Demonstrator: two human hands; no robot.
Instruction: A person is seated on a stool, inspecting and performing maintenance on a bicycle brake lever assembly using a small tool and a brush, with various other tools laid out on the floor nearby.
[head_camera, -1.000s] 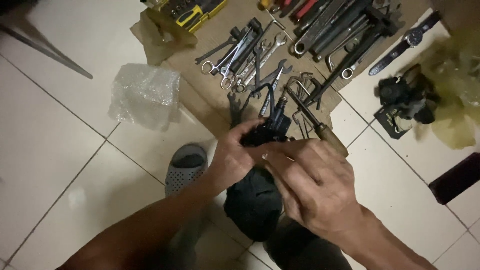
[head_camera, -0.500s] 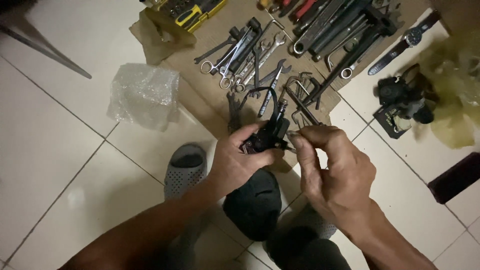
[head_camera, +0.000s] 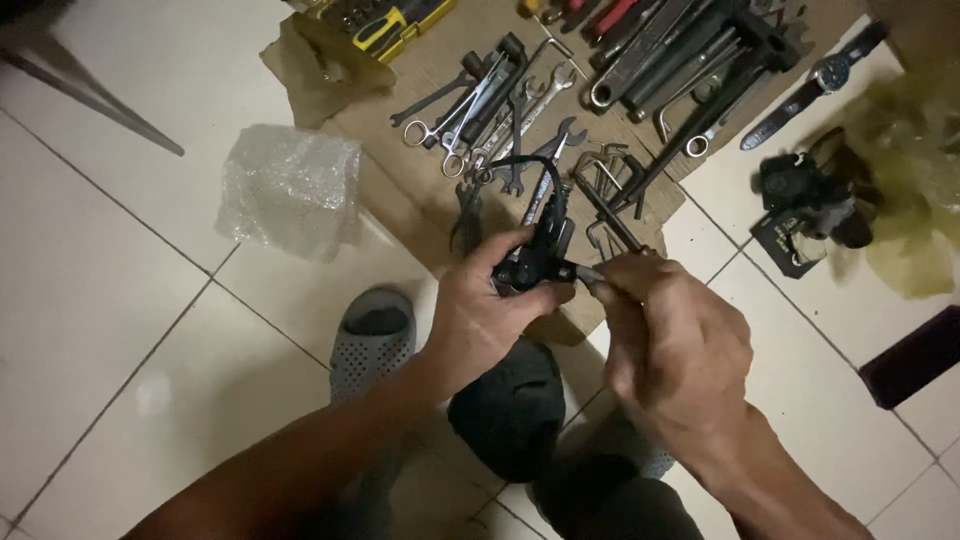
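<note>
A view straight down at a pale tiled floor (head_camera: 130, 300). The landmark is a sheet of brown cardboard (head_camera: 420, 190) lying on it, crowded with spanners, pliers and other hand tools (head_camera: 500, 110). Left of the cardboard sits a crumpled clear plastic bag (head_camera: 290, 185). Right of it lies a second black mechanical part (head_camera: 815, 200). Just below the cardboard's near edge is a grey perforated sandal (head_camera: 372, 335).

Over that near edge, the left hand (head_camera: 480, 315) is clamped around a small black metal part (head_camera: 535, 255) with a curved black cable looping up from it. The right hand (head_camera: 675, 350) is closed, fingertips pinching a thin tool (head_camera: 588, 274) that touches the part's side.

The part looks rigid, fairly light, and angular enough to grip firmly by its body; the cable looks limp and a poor hold.
</note>
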